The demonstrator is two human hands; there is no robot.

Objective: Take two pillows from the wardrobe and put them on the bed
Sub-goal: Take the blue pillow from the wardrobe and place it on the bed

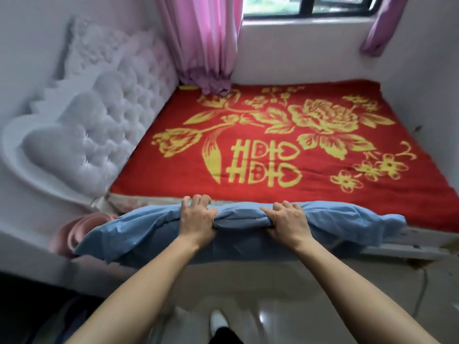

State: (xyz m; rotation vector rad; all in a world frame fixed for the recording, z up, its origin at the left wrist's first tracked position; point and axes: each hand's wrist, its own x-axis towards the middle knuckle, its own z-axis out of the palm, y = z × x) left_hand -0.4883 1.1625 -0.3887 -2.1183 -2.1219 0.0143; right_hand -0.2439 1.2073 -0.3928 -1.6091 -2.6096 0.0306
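Observation:
A light blue pillow (139, 234) hangs in front of me, held over the floor at the near edge of the bed (248, 189). My left hand (196, 219) grips its top edge left of the middle. My right hand (285, 219) grips the same edge a little further right, bunching the cloth between them. The bed carries a red blanket (323, 194) with yellow flowers and characters. No other pillow is in view and the wardrobe is out of sight.
A white tufted headboard (104, 125) rises along the bed's left side. Pink curtains (203, 45) hang at the far corner under a window (310, 6). A pink round object (67, 234) sits low at the left. Glossy floor (285, 306) lies below my arms.

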